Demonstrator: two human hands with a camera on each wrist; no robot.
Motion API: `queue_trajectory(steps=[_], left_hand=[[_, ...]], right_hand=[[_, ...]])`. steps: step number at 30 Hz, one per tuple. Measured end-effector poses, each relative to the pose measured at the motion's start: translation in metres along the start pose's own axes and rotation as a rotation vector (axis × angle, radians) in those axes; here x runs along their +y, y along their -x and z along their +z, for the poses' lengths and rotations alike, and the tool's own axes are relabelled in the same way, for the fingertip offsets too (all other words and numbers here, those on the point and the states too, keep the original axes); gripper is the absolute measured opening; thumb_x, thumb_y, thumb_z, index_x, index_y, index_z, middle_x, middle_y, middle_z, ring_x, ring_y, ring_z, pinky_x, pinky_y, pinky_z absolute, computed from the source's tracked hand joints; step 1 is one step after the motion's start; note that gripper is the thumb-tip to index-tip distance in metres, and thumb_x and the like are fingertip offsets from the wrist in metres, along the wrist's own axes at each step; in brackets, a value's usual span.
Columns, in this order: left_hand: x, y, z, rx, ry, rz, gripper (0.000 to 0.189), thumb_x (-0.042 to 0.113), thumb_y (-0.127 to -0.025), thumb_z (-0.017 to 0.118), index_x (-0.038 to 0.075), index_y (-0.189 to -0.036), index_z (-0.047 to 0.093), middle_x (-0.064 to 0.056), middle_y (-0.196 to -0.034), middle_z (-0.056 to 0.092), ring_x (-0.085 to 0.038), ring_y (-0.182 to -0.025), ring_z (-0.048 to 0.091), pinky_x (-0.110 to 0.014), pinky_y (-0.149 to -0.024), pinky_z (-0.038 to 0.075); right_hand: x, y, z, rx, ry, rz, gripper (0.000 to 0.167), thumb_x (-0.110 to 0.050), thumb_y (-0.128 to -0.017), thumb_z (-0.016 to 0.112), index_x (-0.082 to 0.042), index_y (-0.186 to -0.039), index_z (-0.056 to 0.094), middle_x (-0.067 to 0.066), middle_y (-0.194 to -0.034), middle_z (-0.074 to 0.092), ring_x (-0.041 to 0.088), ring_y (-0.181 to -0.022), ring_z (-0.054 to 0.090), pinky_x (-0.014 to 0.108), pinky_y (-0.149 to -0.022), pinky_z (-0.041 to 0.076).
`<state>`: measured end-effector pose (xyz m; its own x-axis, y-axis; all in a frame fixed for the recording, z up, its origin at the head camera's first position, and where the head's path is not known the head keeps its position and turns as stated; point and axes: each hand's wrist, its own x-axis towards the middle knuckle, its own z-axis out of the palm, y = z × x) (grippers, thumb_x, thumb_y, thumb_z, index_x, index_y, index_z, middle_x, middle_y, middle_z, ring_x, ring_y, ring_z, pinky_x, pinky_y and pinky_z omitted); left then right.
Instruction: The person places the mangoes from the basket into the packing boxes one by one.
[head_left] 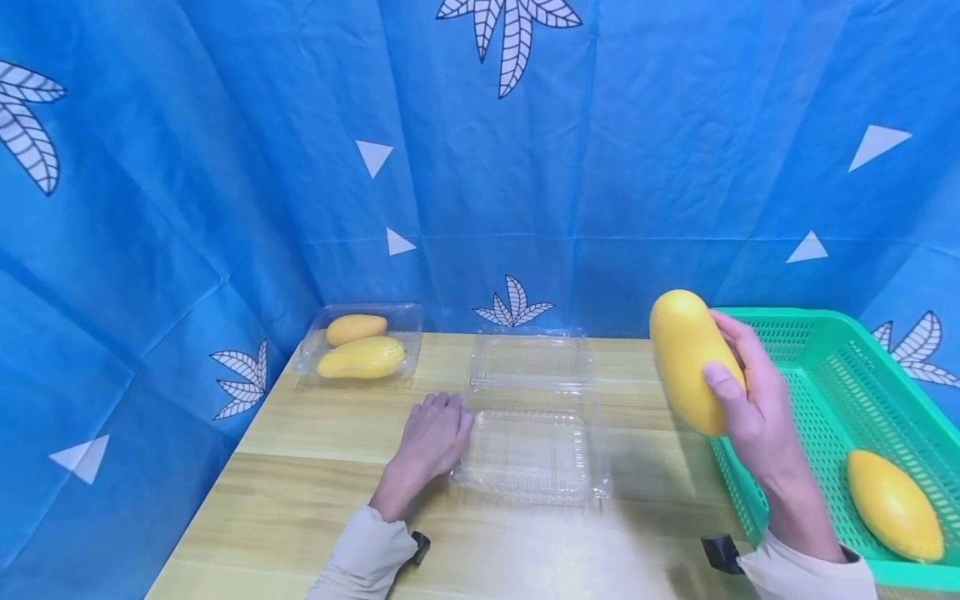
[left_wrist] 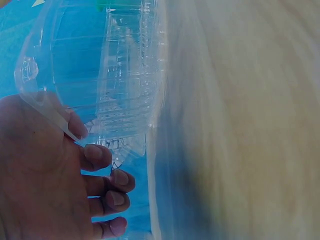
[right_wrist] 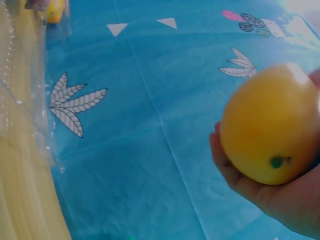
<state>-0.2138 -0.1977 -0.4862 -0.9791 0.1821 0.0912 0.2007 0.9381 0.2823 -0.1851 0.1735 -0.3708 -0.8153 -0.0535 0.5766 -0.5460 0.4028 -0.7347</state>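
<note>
My right hand (head_left: 757,400) grips a large yellow mango (head_left: 690,358), held up in the air beside the green basket. In the right wrist view the mango (right_wrist: 272,125) shows its small green stem spot, with fingers wrapped under it. My left hand (head_left: 435,433) is at the left edge of a clear plastic clamshell box (head_left: 532,454), which lies unfolded on the table with its lid away from me. Seen from the left wrist, the thumb and index finger of that hand (left_wrist: 40,165) pinch the rim of the box (left_wrist: 75,65); the other fingers are curled.
At the back left, another clear box (head_left: 412,321) holds two yellow fruits (head_left: 360,357). A green perforated basket (head_left: 825,408) stands on the right, with one mango (head_left: 892,504) inside. Blue printed cloth (head_left: 480,167) hangs behind the wooden table (head_left: 300,483).
</note>
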Motion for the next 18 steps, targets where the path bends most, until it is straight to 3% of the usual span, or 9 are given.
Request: queue_trajectory(steps=[3,8,18], left_hand=[[0.001,0.000,-0.001,-0.003,-0.002,-0.001,0.031,0.026,-0.110,0.035,0.010,-0.092,0.055,-0.009,-0.092,0.056,-0.028,-0.089,0.051,-0.047,-0.083,0.044],[0.000,-0.001,0.000,-0.014,0.003,-0.006,0.030,0.025,-0.110,0.035,0.011,-0.089,0.053,-0.008,-0.090,0.054,-0.027,-0.087,0.050,-0.045,-0.080,0.043],[0.000,-0.001,-0.001,0.004,0.007,0.012,0.031,0.023,-0.109,0.037,0.013,-0.083,0.048,-0.006,-0.084,0.051,-0.027,-0.083,0.049,-0.044,-0.077,0.042]], right_hand=[[0.003,0.000,0.005,-0.009,0.009,-0.006,0.054,-0.011,-0.095,0.046,-0.013,-0.149,0.049,-0.002,-0.101,0.057,0.015,-0.077,0.053,0.024,-0.064,0.045],[0.005,-0.001,0.012,-0.053,0.003,-0.050,0.057,-0.010,-0.094,0.047,-0.014,-0.151,0.049,0.000,-0.101,0.057,0.016,-0.077,0.052,0.027,-0.064,0.043],[0.001,0.000,0.025,-0.160,0.010,-0.053,0.067,-0.010,-0.090,0.058,-0.022,-0.154,0.044,0.002,-0.116,0.058,0.019,-0.087,0.053,0.032,-0.061,0.049]])
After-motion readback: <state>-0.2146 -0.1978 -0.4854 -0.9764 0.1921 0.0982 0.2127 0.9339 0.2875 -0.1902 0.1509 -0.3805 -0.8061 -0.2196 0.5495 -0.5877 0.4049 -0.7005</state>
